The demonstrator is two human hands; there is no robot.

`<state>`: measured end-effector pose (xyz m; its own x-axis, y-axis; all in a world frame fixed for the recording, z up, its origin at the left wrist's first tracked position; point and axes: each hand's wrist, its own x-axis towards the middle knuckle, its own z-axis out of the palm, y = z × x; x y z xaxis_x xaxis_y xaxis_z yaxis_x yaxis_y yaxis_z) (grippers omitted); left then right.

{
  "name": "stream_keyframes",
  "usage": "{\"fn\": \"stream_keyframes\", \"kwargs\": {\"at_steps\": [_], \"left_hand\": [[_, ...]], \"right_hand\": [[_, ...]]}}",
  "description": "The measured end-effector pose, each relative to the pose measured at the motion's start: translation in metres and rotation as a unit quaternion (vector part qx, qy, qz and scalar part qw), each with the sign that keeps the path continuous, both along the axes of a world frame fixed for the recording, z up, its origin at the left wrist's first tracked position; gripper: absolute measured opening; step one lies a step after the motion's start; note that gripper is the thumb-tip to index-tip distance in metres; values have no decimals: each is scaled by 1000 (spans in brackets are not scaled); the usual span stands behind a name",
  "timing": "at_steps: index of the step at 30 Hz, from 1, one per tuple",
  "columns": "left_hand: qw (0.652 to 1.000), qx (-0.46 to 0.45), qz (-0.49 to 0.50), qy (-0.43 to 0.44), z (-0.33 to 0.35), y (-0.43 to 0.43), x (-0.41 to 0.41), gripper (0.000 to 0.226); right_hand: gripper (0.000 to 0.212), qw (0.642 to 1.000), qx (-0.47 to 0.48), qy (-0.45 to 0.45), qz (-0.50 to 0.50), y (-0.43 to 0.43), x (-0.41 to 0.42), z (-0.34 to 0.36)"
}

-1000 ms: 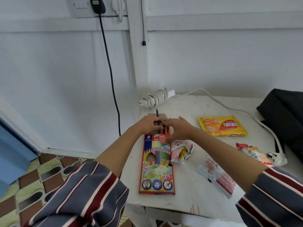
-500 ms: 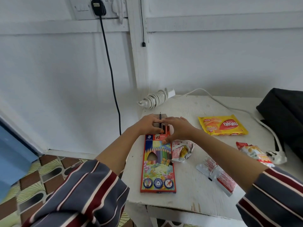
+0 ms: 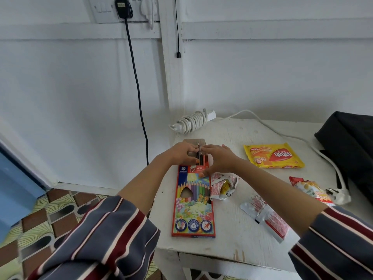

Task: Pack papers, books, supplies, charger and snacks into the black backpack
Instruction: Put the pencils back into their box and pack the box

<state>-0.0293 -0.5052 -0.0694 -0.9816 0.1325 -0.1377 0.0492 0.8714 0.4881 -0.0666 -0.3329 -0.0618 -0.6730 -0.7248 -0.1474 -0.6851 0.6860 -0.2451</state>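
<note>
Both hands are working at the open end of the pencil box, mid-frame.

I am watching the left hand [image 3: 181,153] curling its fingers around the top left corner of the pencil box [image 3: 193,201], which is lying flat on the white surface [image 3: 232,134] with its flap folded back. The right hand [image 3: 219,160] is reaching in with fingers fairly straight and apart, tips touching a dark pencil [image 3: 200,158] that is sticking out of the box mouth, thumb pressing on the box front. The black backpack [image 3: 351,146] is sitting at the right edge of the frame, well apart from the hands. A coiled white charger [image 3: 191,121] is lying just above the box, a yellow wafer pack [image 3: 274,156] is lying right of the hands, and a crumpled wrapper [image 3: 224,185] is touching the box's right side.
</note>
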Motion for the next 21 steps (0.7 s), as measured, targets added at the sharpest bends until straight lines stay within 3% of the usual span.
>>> {"fn": "stream_keyframes", "kwargs": {"at_steps": [3, 5, 8, 11, 17, 19, 21], "left_hand": [[997, 31, 53, 54, -3, 1, 2, 28], [992, 61, 75, 76, -5, 1, 2, 41], [999, 42, 18, 6, -4, -2, -1, 59], [1000, -17, -18, -18, -5, -2, -3, 51], [999, 23, 6, 48, 0, -4, 3, 25], [996, 53, 40, 62, -2, -3, 4, 32], [998, 47, 12, 30, -4, -3, 1, 49]], "right_hand": [[98, 1000, 3, -3, -3, 0, 1, 0], [98, 1000, 3, -4, -2, 0, 1, 1], [98, 1000, 0, -8, -2, 0, 0, 1], [98, 1000, 0, -13, 2, 0, -1, 0], [95, 1000, 10, -15, -4, -2, 0, 1], [96, 1000, 11, -16, -5, -2, 0, 1], [96, 1000, 7, -16, -5, -2, -1, 0]]}}
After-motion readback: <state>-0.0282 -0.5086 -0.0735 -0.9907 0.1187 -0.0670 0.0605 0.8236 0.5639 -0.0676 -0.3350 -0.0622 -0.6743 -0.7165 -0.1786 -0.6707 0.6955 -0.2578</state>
